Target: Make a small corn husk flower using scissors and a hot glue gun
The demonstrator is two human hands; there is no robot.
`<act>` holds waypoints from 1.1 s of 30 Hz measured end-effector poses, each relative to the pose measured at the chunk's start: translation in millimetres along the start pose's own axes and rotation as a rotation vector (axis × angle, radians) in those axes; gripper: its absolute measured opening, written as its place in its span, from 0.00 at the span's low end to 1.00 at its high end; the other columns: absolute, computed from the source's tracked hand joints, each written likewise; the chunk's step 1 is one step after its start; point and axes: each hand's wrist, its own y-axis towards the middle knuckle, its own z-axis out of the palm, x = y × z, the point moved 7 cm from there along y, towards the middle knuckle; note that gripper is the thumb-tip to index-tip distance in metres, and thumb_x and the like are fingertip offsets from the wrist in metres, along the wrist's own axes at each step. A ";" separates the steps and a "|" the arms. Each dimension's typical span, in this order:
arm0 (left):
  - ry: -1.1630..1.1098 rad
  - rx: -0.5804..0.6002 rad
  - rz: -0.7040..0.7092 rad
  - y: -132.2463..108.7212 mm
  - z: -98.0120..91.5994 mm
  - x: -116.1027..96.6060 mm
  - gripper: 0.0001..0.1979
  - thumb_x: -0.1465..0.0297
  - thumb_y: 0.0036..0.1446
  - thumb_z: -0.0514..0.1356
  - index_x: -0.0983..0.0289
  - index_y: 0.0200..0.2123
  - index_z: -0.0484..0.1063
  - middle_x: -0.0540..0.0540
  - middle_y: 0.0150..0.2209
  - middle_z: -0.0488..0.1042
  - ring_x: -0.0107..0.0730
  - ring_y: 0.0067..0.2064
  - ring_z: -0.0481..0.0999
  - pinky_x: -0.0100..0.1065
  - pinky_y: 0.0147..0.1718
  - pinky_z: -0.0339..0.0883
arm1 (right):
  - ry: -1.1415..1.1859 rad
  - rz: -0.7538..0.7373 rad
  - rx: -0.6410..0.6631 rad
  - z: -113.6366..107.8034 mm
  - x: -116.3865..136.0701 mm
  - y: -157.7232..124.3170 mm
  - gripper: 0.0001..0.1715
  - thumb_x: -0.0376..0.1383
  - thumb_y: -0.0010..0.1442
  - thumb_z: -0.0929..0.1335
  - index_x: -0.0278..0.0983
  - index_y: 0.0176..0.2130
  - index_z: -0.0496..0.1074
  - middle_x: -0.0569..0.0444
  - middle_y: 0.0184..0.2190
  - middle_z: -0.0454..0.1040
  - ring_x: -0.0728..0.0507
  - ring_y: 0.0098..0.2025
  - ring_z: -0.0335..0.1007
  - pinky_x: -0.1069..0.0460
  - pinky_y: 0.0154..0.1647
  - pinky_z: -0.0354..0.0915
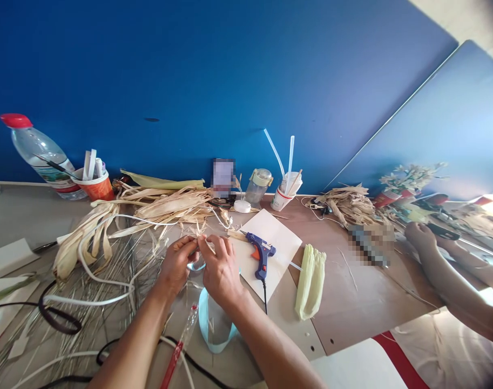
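My left hand (175, 263) and my right hand (222, 270) meet over the middle of the table, fingers closed in a pinch. Between their fingertips is a small pale husk flower (198, 231), its pointed strips sticking out above them. A light blue ribbon (204, 319) loops below my hands; whether a finger touches it is hidden. Just right of my right hand, a blue glue gun (261, 253) with an orange trigger rests on a square white board (284, 236). A folded pale green husk (311, 281) lies farther right.
Dried corn husks (169, 208) and thin wires (112, 286) cover the left side, crossed by white cables (88, 300). Along the blue partition (230, 70) stand a bottle (44, 156), paper cups (282, 200) and a jar (257, 186). At right, another person's arm (444, 275) reaches in.
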 end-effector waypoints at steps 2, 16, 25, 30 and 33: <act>-0.025 -0.002 0.001 -0.1 -0.6 0.6 0.09 0.65 0.39 0.69 0.64 0.22 0.75 0.49 0.23 0.69 0.24 0.24 0.61 0.27 0.23 0.54 | -0.036 0.012 0.013 1.5 -0.3 0.3 0.31 0.25 0.58 0.62 0.36 0.61 0.64 0.42 0.51 0.69 0.35 0.50 0.61 0.40 0.49 0.62; -0.150 0.049 -0.116 6.8 -5.5 12.2 0.15 0.62 0.37 0.74 0.66 0.26 0.78 0.44 0.19 0.62 0.18 0.20 0.55 0.23 0.19 0.49 | 0.635 0.227 -0.179 -6.9 -26.2 1.4 0.23 0.27 0.58 0.62 0.41 0.50 0.75 0.49 0.45 0.74 0.42 0.50 0.70 0.47 0.52 0.67; -0.095 0.094 -0.068 6.0 -0.6 6.9 0.16 0.60 0.38 0.73 0.66 0.26 0.79 0.46 0.20 0.64 0.15 0.19 0.52 0.24 0.18 0.47 | 0.532 0.347 -0.041 -80.7 -21.6 -0.1 0.17 0.35 0.61 0.63 0.37 0.47 0.74 0.49 0.41 0.75 0.47 0.35 0.71 0.53 0.38 0.69; -0.127 0.087 -0.058 8.0 -2.7 10.6 0.16 0.61 0.38 0.73 0.67 0.23 0.77 0.51 0.26 0.71 0.14 0.19 0.54 0.24 0.18 0.46 | -0.143 0.684 -0.117 -174.3 -90.4 -61.3 0.29 0.49 0.59 0.65 0.40 0.56 0.68 0.45 0.52 0.71 0.48 0.25 0.68 0.47 0.34 0.68; -0.123 0.092 -0.057 8.0 -2.3 11.6 0.16 0.61 0.38 0.73 0.67 0.23 0.76 0.51 0.26 0.72 0.13 0.19 0.53 0.24 0.18 0.46 | -0.353 0.869 0.053 -164.9 -132.3 -115.8 0.32 0.51 0.58 0.64 0.37 0.55 0.69 0.41 0.49 0.72 0.39 0.35 0.74 0.44 0.34 0.68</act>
